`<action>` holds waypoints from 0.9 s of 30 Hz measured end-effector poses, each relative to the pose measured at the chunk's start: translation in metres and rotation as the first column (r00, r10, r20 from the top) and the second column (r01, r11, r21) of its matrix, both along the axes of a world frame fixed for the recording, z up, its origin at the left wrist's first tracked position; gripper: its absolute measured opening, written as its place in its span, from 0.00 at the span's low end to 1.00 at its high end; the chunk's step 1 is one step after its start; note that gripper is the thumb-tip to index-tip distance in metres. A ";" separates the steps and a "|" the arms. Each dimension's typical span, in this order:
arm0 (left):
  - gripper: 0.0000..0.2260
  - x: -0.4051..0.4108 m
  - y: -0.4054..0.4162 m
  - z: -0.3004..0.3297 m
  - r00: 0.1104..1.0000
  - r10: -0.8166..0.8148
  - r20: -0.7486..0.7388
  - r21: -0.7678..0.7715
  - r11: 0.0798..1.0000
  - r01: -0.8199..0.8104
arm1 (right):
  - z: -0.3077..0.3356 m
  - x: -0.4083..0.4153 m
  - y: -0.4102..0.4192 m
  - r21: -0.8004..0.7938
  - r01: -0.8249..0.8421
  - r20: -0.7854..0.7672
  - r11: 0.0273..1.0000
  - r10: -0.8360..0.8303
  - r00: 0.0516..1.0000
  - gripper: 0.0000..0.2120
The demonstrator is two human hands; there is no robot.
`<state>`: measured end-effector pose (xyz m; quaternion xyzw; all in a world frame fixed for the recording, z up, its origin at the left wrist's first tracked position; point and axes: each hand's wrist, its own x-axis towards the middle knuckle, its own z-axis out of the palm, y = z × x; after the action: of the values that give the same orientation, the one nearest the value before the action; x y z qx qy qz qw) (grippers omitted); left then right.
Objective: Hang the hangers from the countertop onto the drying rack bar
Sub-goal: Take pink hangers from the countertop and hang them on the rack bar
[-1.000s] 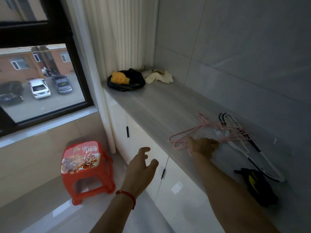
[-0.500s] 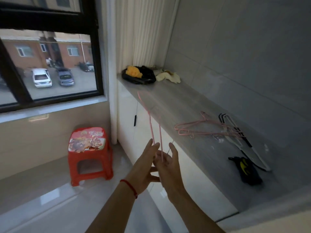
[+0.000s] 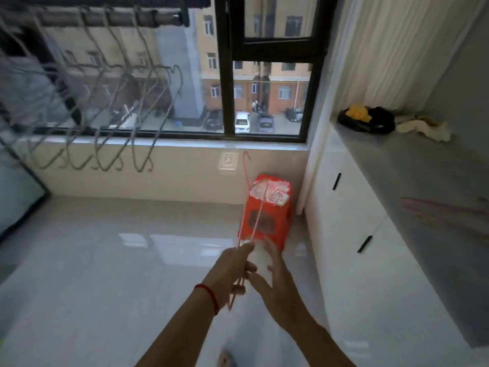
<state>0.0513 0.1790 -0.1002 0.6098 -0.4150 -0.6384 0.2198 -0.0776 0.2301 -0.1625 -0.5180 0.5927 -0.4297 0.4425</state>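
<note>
My left hand (image 3: 232, 271), with a red string at the wrist, grips a thin pink wire hanger (image 3: 247, 207) near its lower end; the hook points up in front of the red stool. My right hand (image 3: 272, 276) is just beside it, fingers spread and loose, holding nothing. The drying rack bar (image 3: 105, 18) runs across the upper left, with several grey wire hangers (image 3: 111, 115) hanging from it. More pink hangers (image 3: 434, 211) lie blurred on the grey countertop (image 3: 397, 165) at the right.
A red plastic stool (image 3: 267, 210) stands on the glossy floor by the white cabinet (image 3: 352, 221). A black and yellow bundle (image 3: 366, 119) and a pale cloth (image 3: 426, 127) lie at the countertop's far end. A dark-framed window (image 3: 267, 62) fills the wall ahead.
The view has swung left from the countertop toward the window and the rack. The pink hanger has passed into my left hand, and my right hand has let go of it.
</note>
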 end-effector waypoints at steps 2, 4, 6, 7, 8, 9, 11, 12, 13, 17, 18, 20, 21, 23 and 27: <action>0.18 0.045 0.026 -0.003 0.996 0.085 0.033 0.040 0.995 -0.086 | -0.002 0.032 0.002 0.002 -0.026 0.051 1.000 0.025 0.998 0.29; 0.17 0.088 0.049 -0.007 0.979 0.195 0.054 0.098 0.975 -0.199 | 0.001 0.060 0.006 0.002 -0.118 0.058 0.993 0.118 0.991 0.19; 0.20 0.128 0.069 -0.009 0.958 0.278 0.069 0.142 0.948 -0.286 | 0.006 0.090 0.011 0.025 -0.232 -0.012 0.973 0.232 0.973 0.15; 0.22 0.148 0.079 -0.011 0.942 0.329 0.065 0.154 0.930 -0.335 | 0.007 0.106 0.013 0.036 -0.295 -0.059 0.955 0.296 0.953 0.14; 0.24 0.167 0.089 -0.012 0.920 0.388 0.053 0.159 0.906 -0.391 | 0.007 0.124 0.014 0.043 -0.354 -0.099 0.934 0.356 0.929 0.13; 0.25 0.186 0.098 -0.013 0.891 0.452 0.037 0.161 0.878 -0.451 | 0.008 0.144 0.015 0.043 -0.402 -0.122 0.915 0.404 0.906 0.12; 0.27 0.226 0.115 -0.014 0.817 0.577 0.004 0.161 0.806 -0.570 | 0.006 0.188 0.015 0.048 -0.476 -0.136 0.878 0.478 0.868 0.11; 0.28 0.247 0.123 -0.014 0.775 0.632 -0.010 0.158 0.767 -0.622 | 0.006 0.211 0.015 0.060 -0.504 -0.133 0.862 0.507 0.851 0.10; 0.29 0.270 0.131 -0.014 0.734 0.678 -0.031 0.157 0.729 -0.666 | 0.007 0.235 0.017 0.071 -0.529 -0.128 0.846 0.534 0.836 0.10; 0.31 0.367 0.160 -0.015 0.592 0.795 -0.133 0.162 0.607 -0.778 | 0.017 0.335 0.024 0.064 -0.630 -0.108 0.774 0.633 0.766 0.10; 0.31 0.393 0.165 -0.017 0.571 0.807 -0.146 0.155 0.589 -0.793 | 0.019 0.362 0.025 0.058 -0.651 -0.108 0.757 0.653 0.749 0.10; 0.30 0.444 0.173 -0.018 0.532 0.830 -0.165 0.134 0.554 -0.822 | 0.025 0.417 0.024 0.032 -0.678 -0.106 0.734 0.678 0.728 0.10; 0.29 0.470 0.176 -0.018 0.513 0.841 -0.174 0.120 0.535 -0.836 | 0.030 0.445 0.024 0.019 -0.684 -0.095 0.729 0.683 0.724 0.10; 0.28 0.522 0.181 -0.014 0.479 0.858 -0.188 0.089 0.500 -0.861 | 0.039 0.500 0.024 -0.013 -0.693 -0.055 0.720 0.692 0.720 0.11; 0.27 0.619 0.179 0.004 0.433 0.879 -0.198 0.011 0.444 -0.896 | 0.057 0.597 0.023 -0.068 -0.700 -0.004 0.711 0.701 0.713 0.13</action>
<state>0.6703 0.3581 -0.0957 0.6669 -0.0419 -0.4578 0.5865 0.5193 0.2530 -0.1050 -0.7131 0.3334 -0.2547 0.5617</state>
